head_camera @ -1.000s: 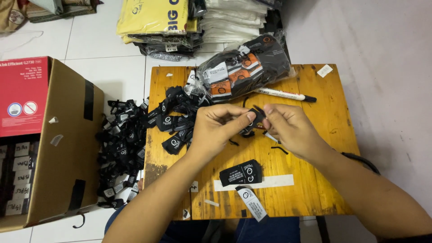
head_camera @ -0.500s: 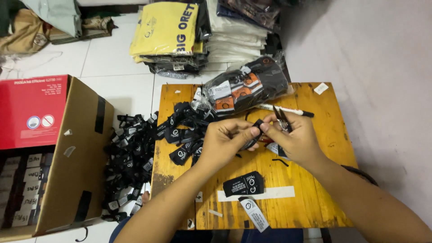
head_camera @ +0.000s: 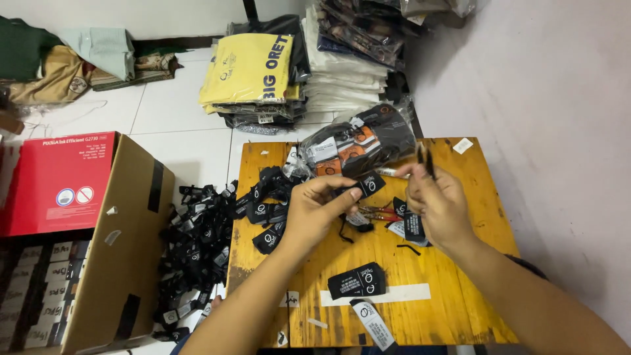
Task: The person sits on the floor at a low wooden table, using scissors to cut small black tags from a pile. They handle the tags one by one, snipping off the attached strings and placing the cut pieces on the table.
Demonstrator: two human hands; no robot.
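Observation:
My left hand (head_camera: 315, 207) pinches a small black hang tag (head_camera: 369, 185) with a white round logo, held above the small wooden table (head_camera: 460, 289). My right hand (head_camera: 437, 200) is beside it, fingers closed on a thin black fastener strip (head_camera: 424, 158) that sticks up from the fingertips. The two hands are a short gap apart. Under them lie loose black tags (head_camera: 413, 227) and a black string. A stack of finished black tags (head_camera: 358, 279) rests on the table near me, beside a white tape strip (head_camera: 394, 294).
A clear bag of tags (head_camera: 358, 141) sits at the table's far side. Black tags (head_camera: 197, 250) spill off the left edge onto the tiled floor. An open cardboard box (head_camera: 125, 243) stands at left. Bagged clothes (head_camera: 263, 72) are stacked on the floor behind.
The camera has tilted up and the view shifted. My right hand has pulled away to the right with the strip, and my left hand has kept the tag.

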